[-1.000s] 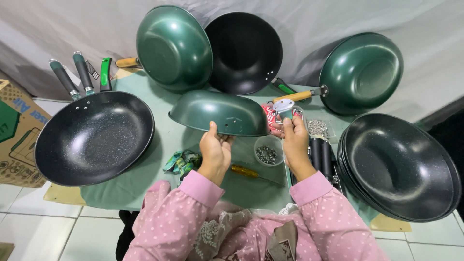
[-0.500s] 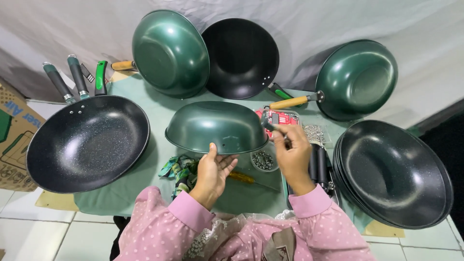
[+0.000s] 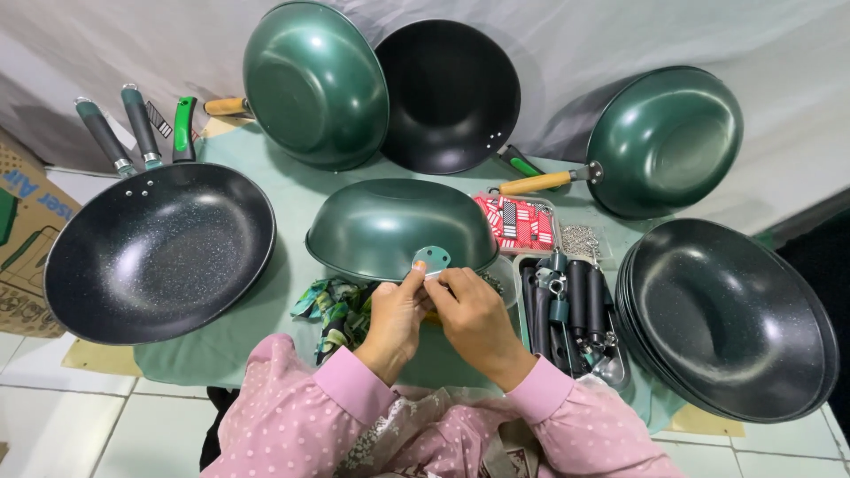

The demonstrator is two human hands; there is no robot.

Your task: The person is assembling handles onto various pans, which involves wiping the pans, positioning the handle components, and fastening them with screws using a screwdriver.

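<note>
Bracket plate held against upturned green wok

Bracket plate (image 3: 431, 258), small, pale and two-holed, now sits pressed to the near wall of the overturned green wok (image 3: 400, 226) at the middle of the green mat (image 3: 292, 199). Half a second ago the right hand was reaching toward the red packet; it has since drawn in beside the left, and the wok has settled closer to the near edge.

The left hand (image 3: 394, 323) pinches the plate between thumb and fingertips, its fingers curled nearly shut. The right hand (image 3: 474, 323) is likewise curled, its fingertips touching the plate's lower edge just beside the left thumb; whether it grips anything of its own cannot be told.

Counted: three green woks, one overturned and two propped at the far edge. One black wok (image 3: 447, 93) leans between those two. A speckled black pan (image 3: 159, 252) lies at the left edge, and a stack of black pans (image 3: 730, 319) at the right, their number unclear. A tray of handles (image 3: 571, 319) stands right of the hands, behind it the red packet (image 3: 516, 223).
</note>
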